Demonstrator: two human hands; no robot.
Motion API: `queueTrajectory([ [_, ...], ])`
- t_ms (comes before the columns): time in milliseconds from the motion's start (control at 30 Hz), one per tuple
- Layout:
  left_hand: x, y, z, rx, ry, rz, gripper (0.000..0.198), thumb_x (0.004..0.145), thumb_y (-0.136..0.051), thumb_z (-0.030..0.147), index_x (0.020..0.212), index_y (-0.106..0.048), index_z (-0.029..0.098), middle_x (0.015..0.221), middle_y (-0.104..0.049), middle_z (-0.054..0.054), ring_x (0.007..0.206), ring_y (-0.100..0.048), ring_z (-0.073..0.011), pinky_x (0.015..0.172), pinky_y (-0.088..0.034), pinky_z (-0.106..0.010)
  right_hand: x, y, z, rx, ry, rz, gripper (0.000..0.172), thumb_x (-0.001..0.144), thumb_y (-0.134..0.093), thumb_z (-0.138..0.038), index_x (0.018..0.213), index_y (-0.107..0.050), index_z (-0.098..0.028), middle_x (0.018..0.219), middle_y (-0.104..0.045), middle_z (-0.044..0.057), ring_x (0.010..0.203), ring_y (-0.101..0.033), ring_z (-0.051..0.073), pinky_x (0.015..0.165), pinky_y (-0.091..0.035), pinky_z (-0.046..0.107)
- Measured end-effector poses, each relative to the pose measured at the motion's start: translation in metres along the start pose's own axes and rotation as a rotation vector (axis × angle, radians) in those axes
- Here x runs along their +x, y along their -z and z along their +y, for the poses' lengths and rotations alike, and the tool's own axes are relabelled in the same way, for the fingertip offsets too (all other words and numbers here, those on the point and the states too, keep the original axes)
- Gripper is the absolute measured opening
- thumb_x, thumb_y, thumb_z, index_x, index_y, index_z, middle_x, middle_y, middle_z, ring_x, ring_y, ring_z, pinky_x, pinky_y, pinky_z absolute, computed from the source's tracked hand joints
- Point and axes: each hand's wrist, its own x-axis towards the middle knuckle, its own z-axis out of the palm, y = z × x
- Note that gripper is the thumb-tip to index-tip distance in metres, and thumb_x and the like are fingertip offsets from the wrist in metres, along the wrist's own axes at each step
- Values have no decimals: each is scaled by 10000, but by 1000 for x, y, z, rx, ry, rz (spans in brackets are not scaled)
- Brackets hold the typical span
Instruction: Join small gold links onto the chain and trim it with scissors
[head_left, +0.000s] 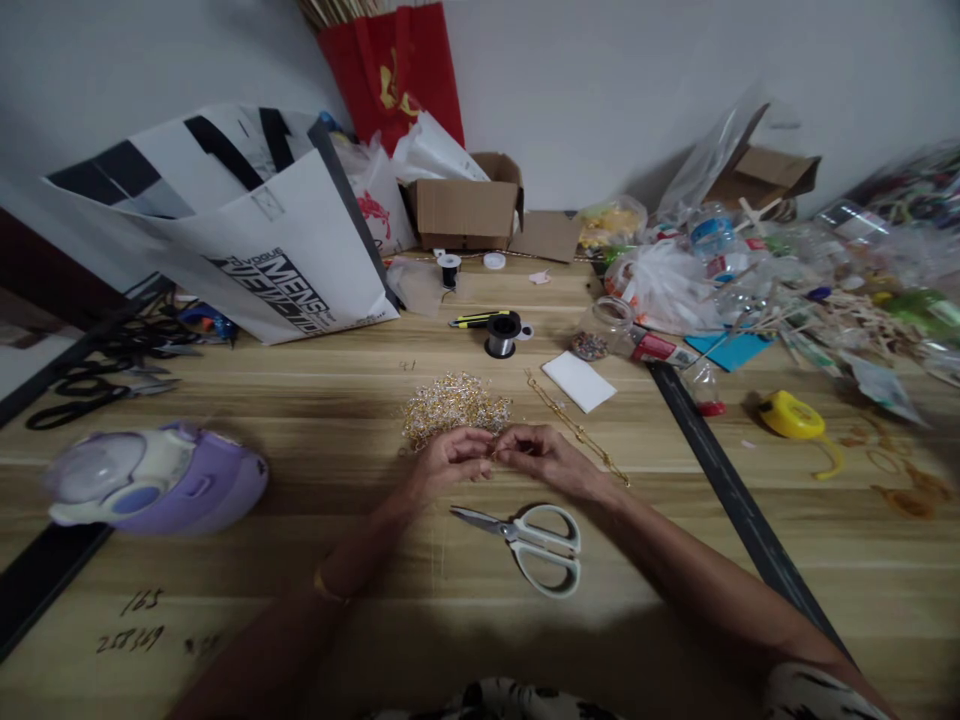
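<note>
Both our left hand (450, 458) and right hand (546, 456) pinch, fingertips nearly closed, a small gold piece lying left-to-right between them, just beside the gold bead pile (452, 404), above the white-handled scissors (532, 542).

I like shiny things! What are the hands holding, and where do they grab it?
Both hands, left hand and right hand, pinch something tiny and gold between fingertips, beside the bead pile. Which part, I can't tell.
</note>
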Motion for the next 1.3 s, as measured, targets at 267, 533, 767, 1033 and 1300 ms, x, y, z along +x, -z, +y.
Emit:
queueTrajectory([
  [267, 1, -2, -7, 108, -9, 15, 296, 640, -741, 362, 761, -610, 125, 661, -639, -24, 563, -560, -105, 568, -443, -230, 0, -5, 6, -26, 5, -10, 266, 841, -586, -387, 798, -638, -130, 669, -553, -7, 597, -451, 104, 560, -325, 221],
  [533, -8, -7, 1, 672, -214, 67, 100, 719, -575, 139, 634, -623, 155, 546, -546, 19, 526, -457, -98, 541, -333, -212, -2, -11, 11, -427, 142, 2, 68, 819, -560, -179, 772, -596, -145, 684, -525, -16, 581, -429, 90, 557, -314, 204],
  [767, -15, -11, 14, 908, -213, 21, 125, 730, -544, 107, 676, -645, 156, 580, -559, 28, 535, -450, -91, 573, -342, -206, -4, -10, 8, -480, 138, -51, 56, 831, -546, -165, 796, -584, -145, 700, -523, -16, 602, -439, 89, 571, -320, 199],
  [1033, -7, -5, -2, 738, -201, 93, 103, 727, -534, 127, 677, -622, 145, 607, -588, 13, 577, -516, -102, 557, -374, -195, -1, -6, 15, -156, -21, -63, 300, 838, -574, -424, 772, -580, -131, 648, -459, -30, 579, -385, 89, 539, -305, 211],
  [1300, -3, -1, -6, 589, -240, 70, 140, 739, -581, 233, 650, -624, 134, 593, -586, -1, 566, -514, -107, 547, -377, -204, -1, -12, 21, -38, -60, -60, 379, 802, -602, -495, 726, -569, -125, 596, -427, -48, 537, -344, 73, 510, -264, 207],
])
